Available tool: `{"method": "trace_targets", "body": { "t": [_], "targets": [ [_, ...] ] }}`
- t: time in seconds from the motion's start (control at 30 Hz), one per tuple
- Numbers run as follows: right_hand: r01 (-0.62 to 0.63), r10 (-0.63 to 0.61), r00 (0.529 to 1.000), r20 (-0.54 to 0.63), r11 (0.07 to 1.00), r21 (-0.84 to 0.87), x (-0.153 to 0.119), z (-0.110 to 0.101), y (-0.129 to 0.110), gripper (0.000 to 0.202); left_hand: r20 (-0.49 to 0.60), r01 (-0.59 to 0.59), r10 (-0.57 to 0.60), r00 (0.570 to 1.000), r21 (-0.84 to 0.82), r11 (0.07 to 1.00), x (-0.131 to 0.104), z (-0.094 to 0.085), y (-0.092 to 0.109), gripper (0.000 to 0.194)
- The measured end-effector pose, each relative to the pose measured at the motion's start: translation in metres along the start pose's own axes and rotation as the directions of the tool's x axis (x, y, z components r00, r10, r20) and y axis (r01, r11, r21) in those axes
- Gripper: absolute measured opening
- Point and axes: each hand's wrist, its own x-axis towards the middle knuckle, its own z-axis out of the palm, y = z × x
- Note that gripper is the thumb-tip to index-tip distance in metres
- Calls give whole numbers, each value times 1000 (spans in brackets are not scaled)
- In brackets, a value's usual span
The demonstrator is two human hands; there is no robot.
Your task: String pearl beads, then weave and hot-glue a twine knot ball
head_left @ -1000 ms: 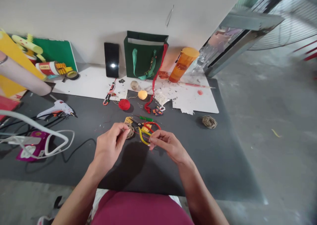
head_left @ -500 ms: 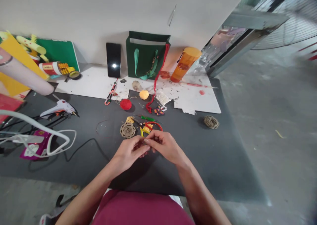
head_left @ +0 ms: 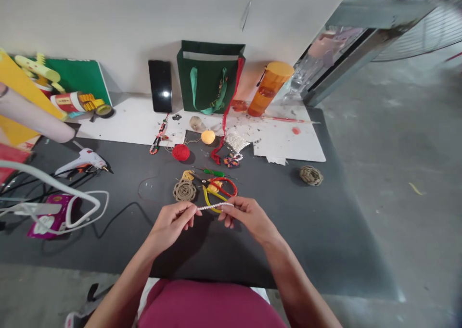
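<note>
A short string of white beads (head_left: 215,206) is stretched level between my two hands above the dark mat. My left hand (head_left: 177,220) pinches its left end, and my right hand (head_left: 242,214) pinches the right end. Just beyond lie scissors (head_left: 228,187) with one red and one yellow handle, partly behind the beads. Beside them are a grey-brown rosette of coiled cord (head_left: 185,191), a bit of yellow yarn (head_left: 187,175) and a green-handled tool (head_left: 213,173). Farther back sit a red yarn ball (head_left: 181,152), a pale yellow ball (head_left: 208,136) and a bag of small white beads (head_left: 237,142).
A dark green paper bag (head_left: 212,78), a phone (head_left: 160,86) and an orange bottle (head_left: 270,88) stand along the wall. At left are a glue gun (head_left: 83,161), white cables (head_left: 94,200) and a purple box (head_left: 54,217). Another cord rosette (head_left: 311,175) lies at right.
My hands have moved apart from where they met, and the bead string now shows stretched between them. The view has shifted slightly.
</note>
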Motion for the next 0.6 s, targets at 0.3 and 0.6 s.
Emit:
{"method": "trace_targets", "body": {
  "t": [0.3,0.6],
  "targets": [
    [28,-23,999,-28,977,213,9,16,8,28,12,80,-81,997,-386,919,2,-1,-17,40],
    [205,-221,966,136,971,120,1,21,5,36,-158,-33,-61,986,-530,847,2,5,-19,34]
  ]
}}
